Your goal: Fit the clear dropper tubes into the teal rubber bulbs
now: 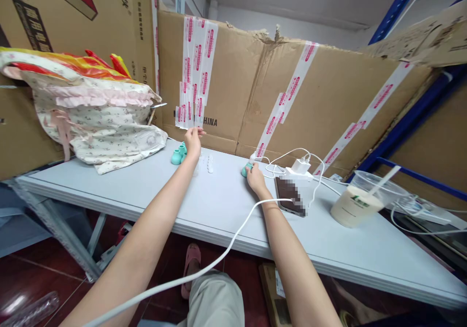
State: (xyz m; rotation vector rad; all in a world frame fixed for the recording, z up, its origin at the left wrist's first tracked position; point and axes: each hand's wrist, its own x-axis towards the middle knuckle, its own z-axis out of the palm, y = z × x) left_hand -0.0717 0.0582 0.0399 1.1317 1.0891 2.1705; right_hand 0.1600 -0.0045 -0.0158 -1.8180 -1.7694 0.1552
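Left hand (194, 142): hold can't be told, partly hiding teal cluster (177, 157); right hand (256, 177): clasping half-covered teal piece (246, 170)

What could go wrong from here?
The white cable crosses in front of the right forearm and runs to the phone, so moving the right hand might snag it and drag the phone. The left hand is close to the teal pieces and could knock them. The cup of drink stands near cables, so a bump might wet them.
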